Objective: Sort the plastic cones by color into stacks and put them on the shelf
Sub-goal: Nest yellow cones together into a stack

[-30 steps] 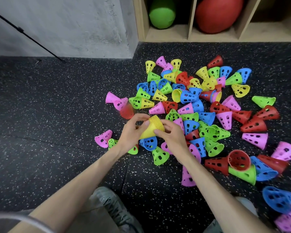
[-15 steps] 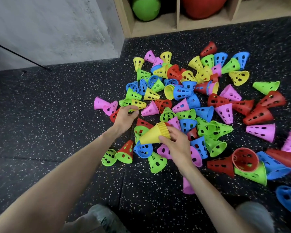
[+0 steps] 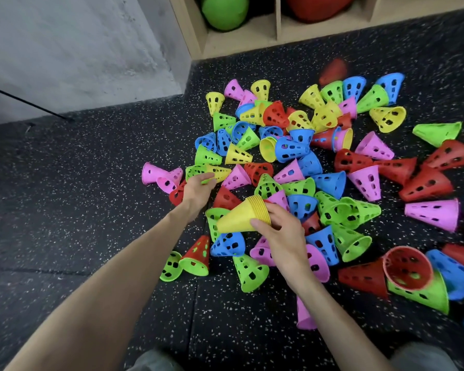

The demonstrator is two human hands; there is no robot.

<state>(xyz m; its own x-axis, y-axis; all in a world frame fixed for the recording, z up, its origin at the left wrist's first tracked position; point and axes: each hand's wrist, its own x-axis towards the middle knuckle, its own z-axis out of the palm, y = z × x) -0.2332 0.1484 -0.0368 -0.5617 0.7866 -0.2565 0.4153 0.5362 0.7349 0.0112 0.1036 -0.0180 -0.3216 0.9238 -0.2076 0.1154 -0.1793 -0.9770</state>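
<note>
Cones, plastic, mixed colours, loose on floor (image 3: 91, 210)

Right hand (image 3: 281, 236) grips one yellow stack (image 3: 241, 216) (cone count unreadable); left hand (image 3: 197, 188), at 10 o'clock from it, fingers touching one yellow cone (image 3: 220, 171), grasp unclear.

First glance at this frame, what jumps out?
A sprawling pile of perforated cones in pink, yellow, green, blue and red covers the dark speckled floor at centre and right. At the pile's near edge the right hand grips a yellow stack, while the left hand reaches to a yellow cone further back. At top, a wooden shelf holds a green ball.
</note>
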